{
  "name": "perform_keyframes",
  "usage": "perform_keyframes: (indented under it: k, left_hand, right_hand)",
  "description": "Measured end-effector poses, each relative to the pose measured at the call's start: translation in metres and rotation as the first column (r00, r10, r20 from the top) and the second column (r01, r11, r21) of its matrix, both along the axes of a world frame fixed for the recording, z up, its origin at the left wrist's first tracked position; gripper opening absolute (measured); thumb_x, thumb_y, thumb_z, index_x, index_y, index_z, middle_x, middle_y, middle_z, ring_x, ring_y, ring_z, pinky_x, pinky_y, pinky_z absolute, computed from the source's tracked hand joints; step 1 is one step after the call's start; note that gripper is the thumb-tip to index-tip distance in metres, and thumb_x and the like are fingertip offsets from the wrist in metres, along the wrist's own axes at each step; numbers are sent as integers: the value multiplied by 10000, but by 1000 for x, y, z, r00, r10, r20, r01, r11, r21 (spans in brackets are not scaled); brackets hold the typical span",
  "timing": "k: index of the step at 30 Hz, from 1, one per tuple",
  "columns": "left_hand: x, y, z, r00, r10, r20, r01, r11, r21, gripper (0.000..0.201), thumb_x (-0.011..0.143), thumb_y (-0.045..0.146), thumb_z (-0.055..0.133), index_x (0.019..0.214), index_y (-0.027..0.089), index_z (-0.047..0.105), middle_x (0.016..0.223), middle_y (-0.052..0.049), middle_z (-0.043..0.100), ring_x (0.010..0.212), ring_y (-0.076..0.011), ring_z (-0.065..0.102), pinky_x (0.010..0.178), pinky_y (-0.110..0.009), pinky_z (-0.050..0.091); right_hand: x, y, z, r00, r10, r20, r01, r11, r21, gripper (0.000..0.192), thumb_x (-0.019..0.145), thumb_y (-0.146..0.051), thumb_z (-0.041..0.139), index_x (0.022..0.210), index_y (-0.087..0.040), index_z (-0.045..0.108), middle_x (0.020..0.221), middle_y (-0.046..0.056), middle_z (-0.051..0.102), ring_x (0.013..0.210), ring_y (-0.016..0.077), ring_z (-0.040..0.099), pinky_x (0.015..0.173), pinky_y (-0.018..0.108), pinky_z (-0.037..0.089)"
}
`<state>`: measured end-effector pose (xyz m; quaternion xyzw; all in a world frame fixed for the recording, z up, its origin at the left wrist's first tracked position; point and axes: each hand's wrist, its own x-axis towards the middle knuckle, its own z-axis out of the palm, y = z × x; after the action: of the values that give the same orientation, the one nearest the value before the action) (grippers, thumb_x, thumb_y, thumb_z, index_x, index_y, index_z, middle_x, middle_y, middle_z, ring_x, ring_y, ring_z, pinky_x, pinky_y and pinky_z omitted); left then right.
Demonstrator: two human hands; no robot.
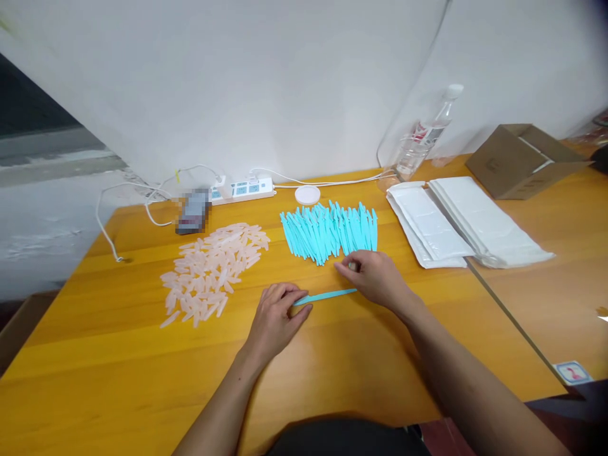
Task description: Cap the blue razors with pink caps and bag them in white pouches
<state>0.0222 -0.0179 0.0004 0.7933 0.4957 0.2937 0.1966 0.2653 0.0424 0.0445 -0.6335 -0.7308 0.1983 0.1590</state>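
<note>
Two hands share one teal stick lying at the worktop's centre: the left hand pinches its 9 o'clock end, the right hand covers the other, its grip unclear. Teal pile at 12 o'clock, clear caps at 10.

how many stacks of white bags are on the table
2. One stack of white bags lies right of the blue sticks; the other stack lies beside it, nearer the cardboard box. They slightly overlap, so more could be hidden underneath.
</note>
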Motion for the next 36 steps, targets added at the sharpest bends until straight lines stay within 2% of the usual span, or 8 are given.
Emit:
perform_keyframes:
  k: [8,14,19,22,24,26,30,36]
  left_hand:
    - [-46,-4,18,977,191,97,-197,978,65,216,931,326,670,1121,246,735,1075,-65,687,1013,-208,651,916,-362,512]
    - [-118,-15,22,911,403,83,-409,910,65,204,927,378,662,1032,228,752,1018,-37,698,886,-171,660,789,-290,521]
    - [-148,-28,22,889,456,-36,-454,890,43,270,934,450,635,1043,232,753,1031,-33,710,863,-171,668,794,-289,519]
    - [-150,-32,20,879,451,-156,-445,892,75,321,937,497,607,1051,241,765,1033,-39,705,894,-190,679,783,-300,522]
    - [-148,-32,17,849,448,-279,-435,894,111,326,937,507,594,1036,258,780,996,-37,704,880,-205,677,762,-316,522]
    - [-144,-30,13,809,448,-380,-424,893,149,317,950,483,569,1021,265,787,970,-40,710,873,-223,673,762,-338,524]
    - [-132,-24,11,799,388,-460,-339,922,189,308,980,391,510,997,226,770,1031,-72,733,972,-259,678,872,-379,524]
    - [-102,-9,27,818,209,-535,-243,970,8,364,991,299,410,1200,183,685,1075,-112,732,898,-263,713,783,-378,541]
  right_hand:
    - [-50,56,-9,990,-108,88,111,993,-30,357,882,-454,642,1056,-161,747,987,123,781,952,275,702,763,314,446]
    - [-50,59,-10,991,-134,0,133,985,-110,253,884,-336,605,940,-170,788,930,113,789,897,243,712,735,287,445]
    - [-43,54,-3,983,-174,-53,174,985,-14,296,935,-335,529,921,-189,786,904,108,779,888,243,700,749,291,438]
    - [-32,42,2,940,-157,-302,155,987,-31,318,954,-397,501,930,-186,737,791,66,716,720,191,650,673,277,432]
    - [-23,29,5,857,-71,-510,-11,988,-155,333,947,-471,511,961,-190,689,689,8,614,592,147,549,578,259,397]
    - [-12,15,6,779,-7,-627,-228,928,-293,364,928,-538,533,969,-196,651,633,-38,499,539,120,447,514,244,337]
    - [1,-5,2,784,0,-620,-363,811,-459,400,911,-577,546,913,-186,632,634,-57,412,542,96,345,499,237,259]
    - [6,-5,-11,799,38,-600,-357,834,-422,407,889,-559,555,840,-165,641,691,-34,452,607,105,354,553,257,264]
